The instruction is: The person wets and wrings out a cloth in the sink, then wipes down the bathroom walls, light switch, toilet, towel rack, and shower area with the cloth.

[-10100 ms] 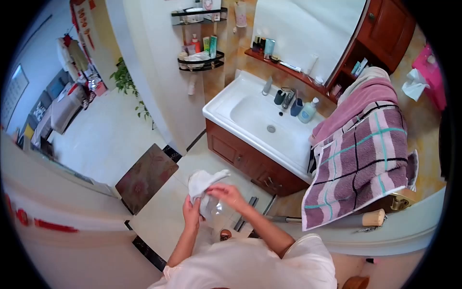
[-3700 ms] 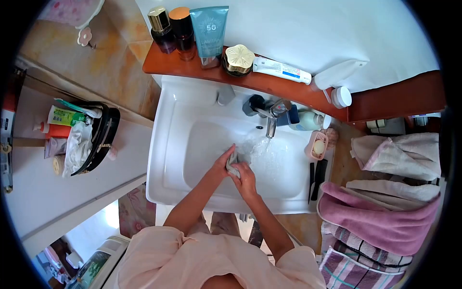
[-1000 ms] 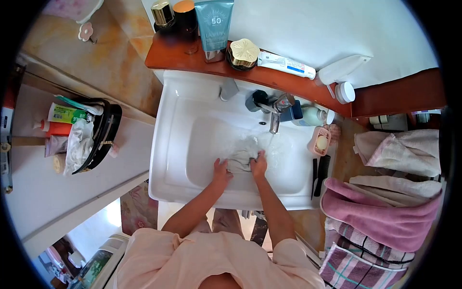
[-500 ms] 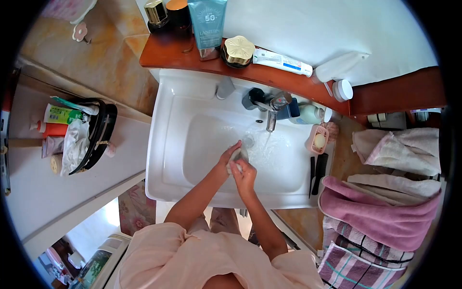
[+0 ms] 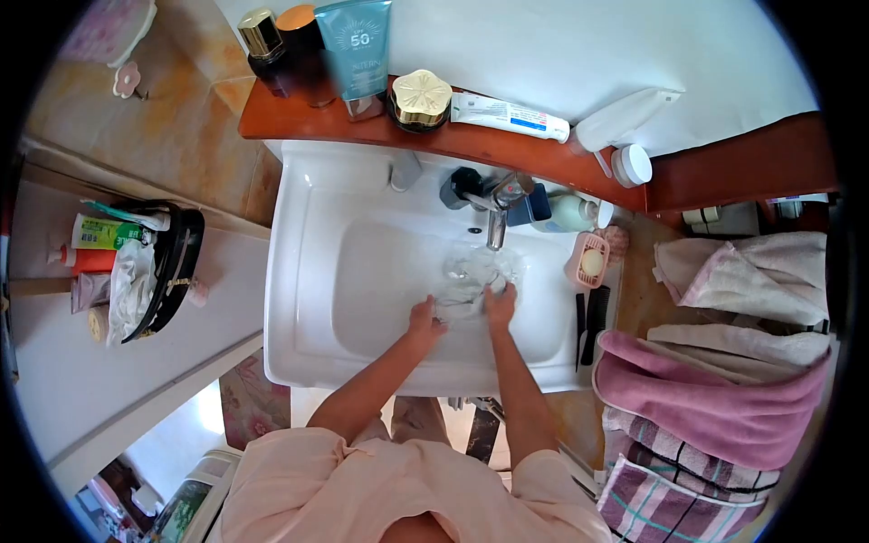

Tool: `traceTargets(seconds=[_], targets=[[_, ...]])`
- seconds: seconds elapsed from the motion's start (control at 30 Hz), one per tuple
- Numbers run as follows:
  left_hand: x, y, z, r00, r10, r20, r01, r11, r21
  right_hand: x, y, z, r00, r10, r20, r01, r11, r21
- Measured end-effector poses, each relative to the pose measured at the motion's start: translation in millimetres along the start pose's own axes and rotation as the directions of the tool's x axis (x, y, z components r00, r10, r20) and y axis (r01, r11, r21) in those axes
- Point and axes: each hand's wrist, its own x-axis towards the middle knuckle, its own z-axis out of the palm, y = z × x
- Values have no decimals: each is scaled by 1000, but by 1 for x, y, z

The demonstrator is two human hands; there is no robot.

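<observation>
A wet white cloth (image 5: 463, 296) is spread between my two hands in the white sink (image 5: 299, 335), below the running faucet (image 5: 497, 228). My left hand (image 5: 424, 319) grips the cloth's left end with bent fingers. On the right end, my right hand (image 5: 499, 303) is closed on the cloth, close to the falling water. Water splashes over the cloth's upper part and blurs its edge.
Behind the faucet runs a red-brown shelf (image 5: 362, 127) with bottles and tubes. A soap dish (image 5: 588, 261) and a black comb (image 5: 595, 324) lie on the sink's right rim. Towels (image 5: 715, 389) hang at the right, and a corner rack (image 5: 186, 271) is at the left.
My hands were together around the bunched cloth half a second ago. Now they are apart, with the cloth stretched between them under the water. The view has shifted slightly to the right.
</observation>
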Motion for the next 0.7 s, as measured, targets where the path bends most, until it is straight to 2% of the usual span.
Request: traceTargets(seconds=[0.03, 0.07, 0.1, 0.13, 0.17, 0.27, 0.3, 0.37, 0.4, 0.47, 0.5, 0.6, 0.63, 0.7], targets=[[-1, -2, 3, 999, 18, -35, -16, 998, 56, -7, -8, 3, 974, -205, -98, 186, 967, -173], [-3, -4, 5, 997, 36, -70, -28, 993, 113, -11, -13, 3, 962, -244, 121, 258, 959, -119], [-8, -3, 7, 997, 67, -43, -61, 991, 123, -13, -30, -13, 901, -279, 331, 312, 949, -51], [-15, -1, 9, 995, 98, -14, -95, 987, 131, -10, -51, -33, 794, -313, 521, 350, 936, 29], [-16, 1, 10, 994, 106, 4, -105, 984, 146, 2, -58, -52, 741, -401, 538, 437, 897, 65], [-18, 8, 14, 997, 74, 39, -80, 980, 184, 14, -42, -46, 913, -114, 391, 130, 991, -16], [-21, 11, 18, 998, 50, 47, -58, 981, 183, 12, -50, -47, 924, -134, 357, 101, 989, 109], [-43, 18, 33, 998, -17, 58, 10, 993, 114, 3, -91, -73, 870, -216, 442, 88, 952, 292], [-42, 21, 31, 975, -45, 217, 36, 998, 45, -2, -115, -91, 839, -258, 480, 68, 923, 378], [-39, 32, 28, 853, -55, 519, 112, 990, -79, -8, -156, -126, 814, -384, 435, 189, 884, 428], [-64, 46, 39, 851, -68, 520, 124, 989, -75, -11, -169, -137, 797, -446, 408, 248, 857, 452], [-49, 52, 39, 808, -131, 574, 145, 989, 22, -22, -185, -150, 800, -446, 402, 229, 845, 482], [-40, 49, 36, 783, -150, 604, 163, 986, 33, -18, -200, -152, 837, -454, 306, 265, 825, 498], [-26, 40, 32, 727, -186, 661, 199, 978, 56, -22, -202, -141, 888, -356, 290, 189, 859, 475]])
